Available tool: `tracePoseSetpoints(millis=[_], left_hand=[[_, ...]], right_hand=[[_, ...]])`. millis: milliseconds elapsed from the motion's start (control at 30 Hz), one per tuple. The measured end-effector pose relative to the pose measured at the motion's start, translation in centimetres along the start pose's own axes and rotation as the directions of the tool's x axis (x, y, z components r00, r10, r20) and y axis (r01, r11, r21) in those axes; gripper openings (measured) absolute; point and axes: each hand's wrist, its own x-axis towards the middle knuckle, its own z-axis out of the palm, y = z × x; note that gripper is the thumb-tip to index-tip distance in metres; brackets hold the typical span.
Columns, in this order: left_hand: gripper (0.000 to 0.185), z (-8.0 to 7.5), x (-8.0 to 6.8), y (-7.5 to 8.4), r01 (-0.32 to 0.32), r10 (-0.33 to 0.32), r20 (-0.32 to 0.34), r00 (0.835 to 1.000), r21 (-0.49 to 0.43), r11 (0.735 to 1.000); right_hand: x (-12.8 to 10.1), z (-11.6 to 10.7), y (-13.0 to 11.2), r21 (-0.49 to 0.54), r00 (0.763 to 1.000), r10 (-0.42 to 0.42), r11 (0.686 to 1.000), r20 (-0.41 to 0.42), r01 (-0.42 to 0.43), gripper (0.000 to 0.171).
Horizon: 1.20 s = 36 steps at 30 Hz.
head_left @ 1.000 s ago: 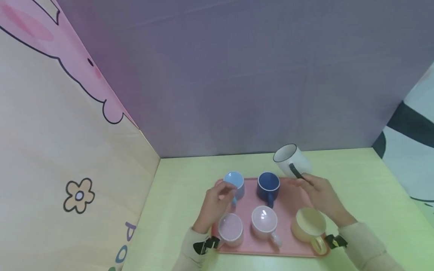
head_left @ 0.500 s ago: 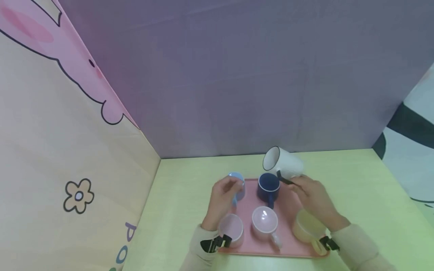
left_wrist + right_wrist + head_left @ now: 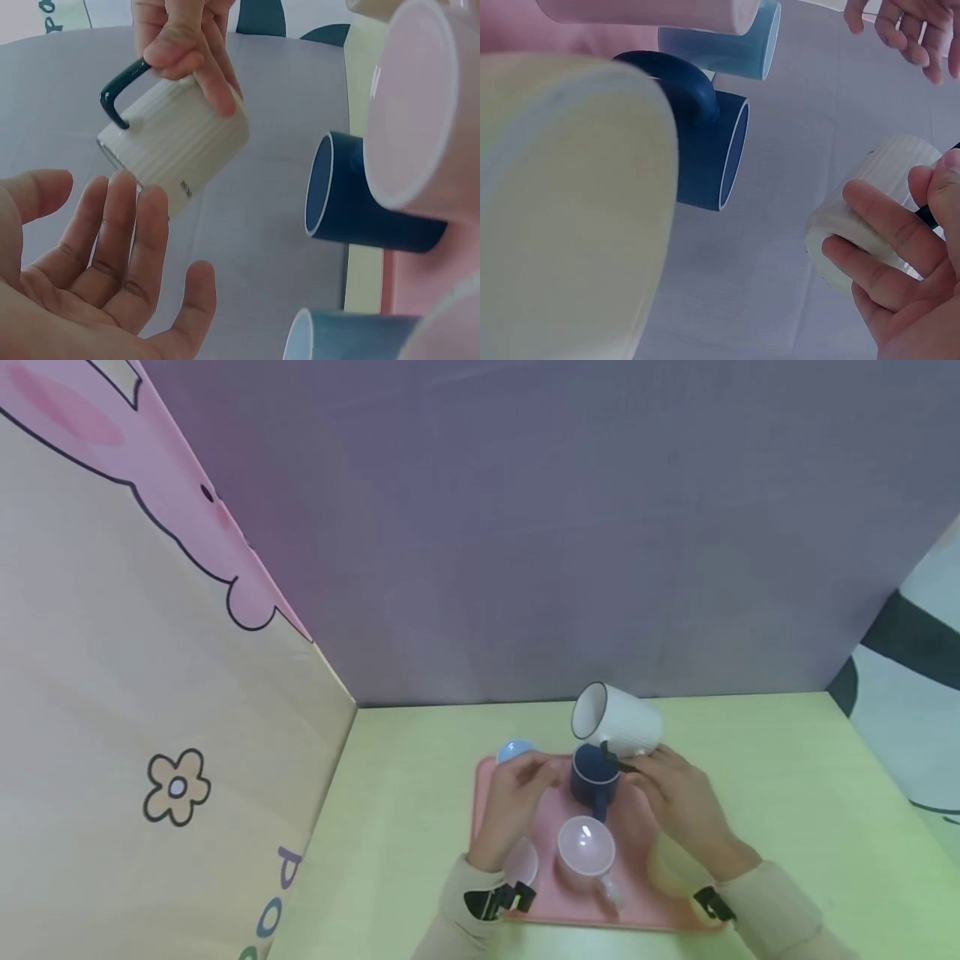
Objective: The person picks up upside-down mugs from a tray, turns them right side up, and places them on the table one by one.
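My right hand (image 3: 660,781) grips a white ribbed mug (image 3: 618,720) by its dark handle (image 3: 120,94) and holds it in the air, tilted with its mouth to the left. It hangs just above the dark blue mug (image 3: 595,777) on the pink tray (image 3: 483,793). My left hand (image 3: 525,781) is open with its fingers spread, palm up just below the white mug (image 3: 176,142) and not touching it. In the right wrist view my fingers (image 3: 885,240) wrap the white mug's (image 3: 877,202) side.
On the tray also stand a light blue mug (image 3: 515,749), a pink mug (image 3: 585,847), a second pink mug (image 3: 522,860) half hidden by my left wrist, and a yellow mug (image 3: 671,870) under my right forearm. Purple and patterned walls close in the green table (image 3: 787,777).
My right hand has carried the white mug left and tipped it further, from the tray's back right to above the dark blue mug. My left hand left the light blue mug and moved right.
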Motion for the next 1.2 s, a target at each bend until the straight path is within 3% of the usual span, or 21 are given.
tracePoseSetpoints(millis=[233,400,700,1000,1200], left_hand=[[0.024,1.1,0.2,0.5,0.042,-0.042,0.007,0.999,-0.073,0.996],[0.026,1.7,0.2,0.9,0.063,-0.057,0.048,0.997,-0.134,0.989],[0.026,2.9,0.2,1.4,0.121,-0.102,0.095,0.990,-0.230,0.966],[0.030,3.6,0.2,1.8,0.237,-0.207,0.118,0.971,-0.367,0.900],[0.032,3.5,0.1,1.9,0.277,-0.217,0.187,0.958,-0.420,0.864]], right_hand=[[0.2,0.1,-0.8,0.000,0.999,-0.027,1.000,-0.027,0.027,0.027],[0.2,0.6,-1.1,0.015,0.998,-0.046,0.999,-0.042,0.047,0.044],[0.1,1.3,-1.6,0.025,0.995,-0.072,0.997,-0.071,0.074,0.048],[0.1,1.6,-2.0,0.031,0.992,-0.076,0.996,-0.102,0.079,0.054],[0.0,2.0,-1.9,0.047,0.990,-0.089,0.994,-0.109,0.094,0.053]])
